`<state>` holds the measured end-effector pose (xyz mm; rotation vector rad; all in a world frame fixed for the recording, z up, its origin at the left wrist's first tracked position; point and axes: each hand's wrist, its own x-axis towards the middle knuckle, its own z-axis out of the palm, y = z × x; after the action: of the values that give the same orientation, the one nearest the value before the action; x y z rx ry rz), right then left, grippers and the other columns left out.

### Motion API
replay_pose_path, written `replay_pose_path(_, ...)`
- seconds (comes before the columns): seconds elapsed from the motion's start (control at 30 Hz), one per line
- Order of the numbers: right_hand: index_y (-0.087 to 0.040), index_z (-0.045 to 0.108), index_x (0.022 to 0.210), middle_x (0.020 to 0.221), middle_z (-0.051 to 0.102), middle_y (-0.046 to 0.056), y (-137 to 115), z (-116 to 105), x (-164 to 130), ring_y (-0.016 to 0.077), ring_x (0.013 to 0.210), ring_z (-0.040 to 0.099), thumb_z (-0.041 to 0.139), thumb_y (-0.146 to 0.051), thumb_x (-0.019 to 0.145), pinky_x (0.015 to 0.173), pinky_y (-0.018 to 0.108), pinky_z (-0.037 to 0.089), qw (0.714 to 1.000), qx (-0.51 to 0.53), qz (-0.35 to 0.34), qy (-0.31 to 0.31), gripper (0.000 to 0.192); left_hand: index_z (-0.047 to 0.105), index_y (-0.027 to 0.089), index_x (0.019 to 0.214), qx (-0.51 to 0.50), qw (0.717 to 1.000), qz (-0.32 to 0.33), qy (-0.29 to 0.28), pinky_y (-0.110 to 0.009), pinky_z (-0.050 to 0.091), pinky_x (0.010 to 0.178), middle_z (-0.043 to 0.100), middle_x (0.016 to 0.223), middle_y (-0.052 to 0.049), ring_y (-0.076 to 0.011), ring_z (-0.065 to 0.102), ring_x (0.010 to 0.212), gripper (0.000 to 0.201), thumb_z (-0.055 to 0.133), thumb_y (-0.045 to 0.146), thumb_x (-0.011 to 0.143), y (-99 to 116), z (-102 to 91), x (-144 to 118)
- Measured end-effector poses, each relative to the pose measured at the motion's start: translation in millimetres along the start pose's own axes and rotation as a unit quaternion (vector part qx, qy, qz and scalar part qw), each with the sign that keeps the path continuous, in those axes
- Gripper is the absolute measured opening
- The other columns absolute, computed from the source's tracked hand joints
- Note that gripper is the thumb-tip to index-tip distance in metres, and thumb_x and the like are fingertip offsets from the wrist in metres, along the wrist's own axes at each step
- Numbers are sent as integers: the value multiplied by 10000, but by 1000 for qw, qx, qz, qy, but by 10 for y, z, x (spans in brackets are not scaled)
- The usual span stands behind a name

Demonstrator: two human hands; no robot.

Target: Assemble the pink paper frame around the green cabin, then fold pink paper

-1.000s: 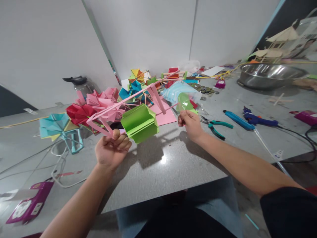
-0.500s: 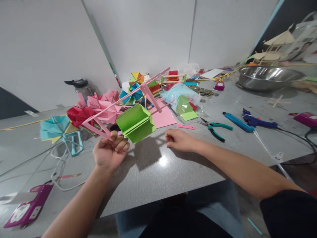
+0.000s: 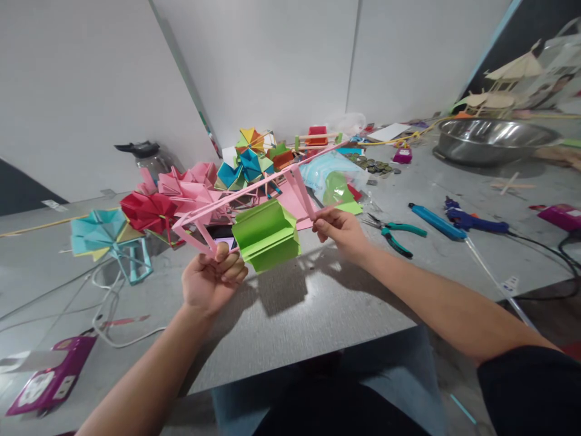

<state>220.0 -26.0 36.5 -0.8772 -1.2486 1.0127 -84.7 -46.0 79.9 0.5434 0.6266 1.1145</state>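
A pink stick frame (image 3: pixel 254 187) with slanted legs at both ends is held up over the table. My left hand (image 3: pixel 213 275) is closed around the foot of its left legs. At the other end, my right hand (image 3: pixel 341 233) pinches the bottom of the right leg between thumb and fingers. Between the hands hangs a green folded-paper wheel (image 3: pixel 267 237), its vanes facing me; how it joins the frame is partly hidden. Its shadow falls on the grey tabletop (image 3: pixel 290 339).
Teal-handled pliers (image 3: pixel 397 233), a blue cutter (image 3: pixel 436 222) and a blue glue gun (image 3: pixel 476 224) lie to the right. A steel basin (image 3: pixel 494 145) stands behind them. Pink (image 3: pixel 193 188), red (image 3: pixel 149 212) and light-blue (image 3: pixel 97 227) paper wheels crowd the left. A purple power strip (image 3: pixel 54 375) lies front left.
My right hand has moved up and taken hold of the right leg of the pink frame. The frame and green wheel have shifted right and levelled out, with my left hand following.
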Motion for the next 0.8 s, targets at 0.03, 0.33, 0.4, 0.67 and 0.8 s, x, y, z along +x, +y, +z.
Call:
replay_pose_path(0.03,-247,756,897,735,695,-1,-13,3,-7,137,589,535,909,-638,786,571,330,478,1000,1,3,2,434,325,244,700,1,1000,-2,5,-253,390,456,294,545,67,-113,346,399,299,602,144,749,-8,6,-4)
replay_pose_path(0.33,-250,794,716,630,684,4,-76,-86,32,140,537,511,941,-442,715,523,322,408,1000,17,11,-22,242,324,244,705,-1,1000,-11,1,-241,388,457,302,543,70,-110,359,397,293,587,115,713,21,15,-15)
replay_pose_path(0.4,-242,797,710,606,671,-1,-73,-115,52,129,508,489,913,-360,710,512,315,378,1000,22,11,-16,166,324,245,705,-1,1000,-8,-12,-243,390,460,298,543,70,-110,351,403,299,592,112,708,34,9,-16)
replay_pose_path(0.67,-234,656,672,525,545,-41,12,-201,132,110,479,433,815,-379,780,501,280,318,999,34,9,14,241,341,241,689,-9,999,13,-44,-236,392,475,306,559,69,-105,333,442,334,657,143,738,79,-65,20)
replay_pose_path(0.8,-249,512,614,518,473,-37,119,-220,172,119,474,406,750,-537,897,483,286,301,997,16,15,72,469,341,240,695,1,999,13,-50,-231,396,488,288,569,77,-102,344,445,354,678,147,746,93,-90,34)
